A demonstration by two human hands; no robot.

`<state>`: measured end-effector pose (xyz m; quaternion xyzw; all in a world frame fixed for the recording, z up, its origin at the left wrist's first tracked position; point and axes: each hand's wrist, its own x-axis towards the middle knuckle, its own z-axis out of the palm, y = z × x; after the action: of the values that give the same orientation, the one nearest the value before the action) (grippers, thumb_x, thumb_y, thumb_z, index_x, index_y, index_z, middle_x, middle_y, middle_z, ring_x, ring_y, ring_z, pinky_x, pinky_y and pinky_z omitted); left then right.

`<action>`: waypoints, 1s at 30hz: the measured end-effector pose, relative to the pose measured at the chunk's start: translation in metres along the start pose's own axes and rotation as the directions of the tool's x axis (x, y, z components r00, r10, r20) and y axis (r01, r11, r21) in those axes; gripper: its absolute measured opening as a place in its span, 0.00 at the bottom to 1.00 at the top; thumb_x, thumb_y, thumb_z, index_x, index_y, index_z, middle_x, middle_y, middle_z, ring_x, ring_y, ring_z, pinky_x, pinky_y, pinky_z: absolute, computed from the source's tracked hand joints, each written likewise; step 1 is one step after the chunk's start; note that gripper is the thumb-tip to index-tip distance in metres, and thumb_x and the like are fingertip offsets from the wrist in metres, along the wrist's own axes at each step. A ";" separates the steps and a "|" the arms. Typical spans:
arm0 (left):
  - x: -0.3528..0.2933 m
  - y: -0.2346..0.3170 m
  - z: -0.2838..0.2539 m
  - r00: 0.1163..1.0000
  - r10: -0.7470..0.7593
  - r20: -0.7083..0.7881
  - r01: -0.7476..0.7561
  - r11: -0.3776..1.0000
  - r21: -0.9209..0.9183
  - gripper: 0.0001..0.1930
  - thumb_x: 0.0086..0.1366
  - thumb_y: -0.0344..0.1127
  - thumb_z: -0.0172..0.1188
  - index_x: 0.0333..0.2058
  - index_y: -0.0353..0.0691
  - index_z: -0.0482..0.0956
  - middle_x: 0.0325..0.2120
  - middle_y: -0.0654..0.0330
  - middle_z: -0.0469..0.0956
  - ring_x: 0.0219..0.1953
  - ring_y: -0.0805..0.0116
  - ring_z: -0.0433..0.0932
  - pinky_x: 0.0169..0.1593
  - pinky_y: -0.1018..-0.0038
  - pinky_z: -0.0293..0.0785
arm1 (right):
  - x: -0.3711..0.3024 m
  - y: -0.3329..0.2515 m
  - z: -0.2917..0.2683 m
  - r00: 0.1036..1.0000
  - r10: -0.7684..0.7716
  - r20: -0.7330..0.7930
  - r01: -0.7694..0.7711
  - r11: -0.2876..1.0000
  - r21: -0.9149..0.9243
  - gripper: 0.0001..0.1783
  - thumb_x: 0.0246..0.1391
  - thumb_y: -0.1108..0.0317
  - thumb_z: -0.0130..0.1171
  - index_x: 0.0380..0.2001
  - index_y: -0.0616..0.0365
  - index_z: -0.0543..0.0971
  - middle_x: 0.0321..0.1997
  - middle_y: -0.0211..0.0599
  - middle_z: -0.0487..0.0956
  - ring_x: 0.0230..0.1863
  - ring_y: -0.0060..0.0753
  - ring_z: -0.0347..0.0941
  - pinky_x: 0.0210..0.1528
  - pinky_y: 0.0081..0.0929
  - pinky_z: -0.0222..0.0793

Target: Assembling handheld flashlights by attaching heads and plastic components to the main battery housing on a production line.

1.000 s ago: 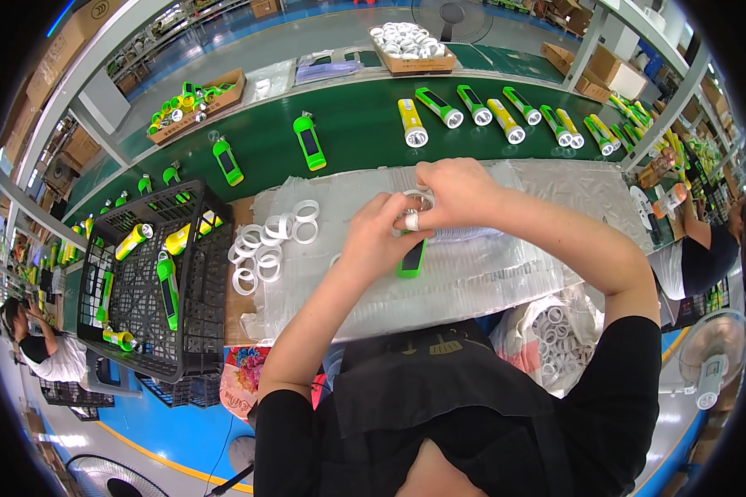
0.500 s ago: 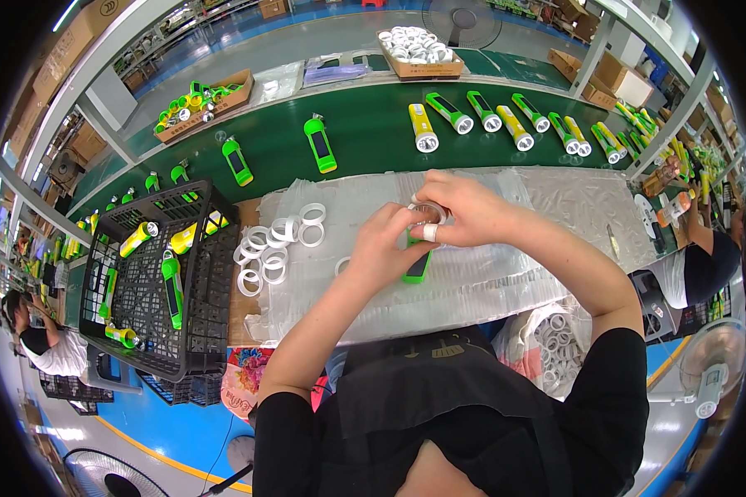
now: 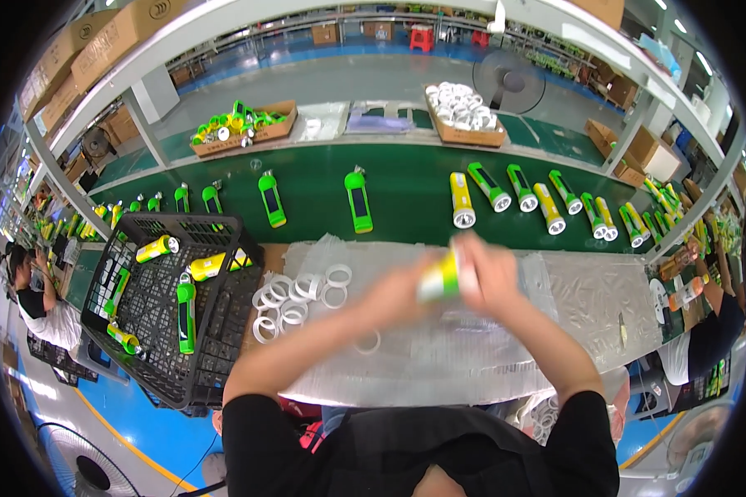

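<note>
Nearest the camera, the person's dark shirt fills the lower edge, and both bare forearms reach up and away from it over the bench. The left hand and the right hand meet above a sheet of clear plastic wrap that covers the bench top. Between them sits a yellow and green flashlight, lifted off the plastic and tilted. Both hands are blurred, but the fingers of each are curled closed around the flashlight, the left at its lower end and the right at its upper end.

Just below the left hand, a single white ring lies on the plastic. Further left, a loose pile of white rings rests near the edge of the sheet. Beside that pile stands a black plastic crate, which holds several green and yellow flashlights.

Beyond the hands runs the green belt of the bench, carrying a row of flashlights laid side by side, some green and some yellow. On the far side, a cardboard box of green and yellow parts sits to the left and a cardboard box of white rings to the right. At the far left edge another person sits at the line.
</note>
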<state>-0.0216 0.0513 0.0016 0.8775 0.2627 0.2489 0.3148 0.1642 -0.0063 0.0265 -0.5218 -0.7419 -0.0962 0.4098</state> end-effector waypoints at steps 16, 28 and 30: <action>0.111 -0.195 -0.025 0.829 -0.505 -0.240 0.559 0.734 0.386 0.45 0.57 0.51 0.63 0.67 0.43 0.49 0.39 0.41 0.77 0.42 0.46 0.79 0.46 0.61 0.77 | 0.079 0.152 0.159 0.838 0.494 0.233 -0.172 0.644 -0.746 0.24 0.56 0.49 0.58 0.45 0.56 0.73 0.39 0.37 0.77 0.45 0.42 0.77 0.45 0.37 0.71; -0.019 -0.037 0.006 0.973 0.119 -0.196 -0.091 0.985 0.146 0.31 0.59 0.39 0.67 0.59 0.42 0.65 0.26 0.60 0.81 0.20 0.68 0.79 0.24 0.72 0.74 | -0.030 0.003 0.070 0.563 0.544 0.622 -0.653 -0.169 0.738 0.23 0.58 0.52 0.58 0.49 0.56 0.69 0.33 0.36 0.77 0.32 0.30 0.76 0.34 0.28 0.72; -0.017 -0.024 -0.006 0.910 0.168 -0.380 -0.142 0.985 0.096 0.20 0.64 0.40 0.62 0.52 0.40 0.74 0.28 0.58 0.82 0.27 0.66 0.81 0.31 0.70 0.77 | -0.054 -0.007 0.044 0.609 0.356 0.708 -0.704 -0.167 0.690 0.22 0.58 0.55 0.58 0.48 0.56 0.67 0.30 0.39 0.76 0.31 0.31 0.76 0.33 0.28 0.72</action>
<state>-0.0450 0.0593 -0.0159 0.8392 0.2572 0.4322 0.2068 0.1423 -0.0223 -0.0381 -0.3926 -0.3658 0.6561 0.5307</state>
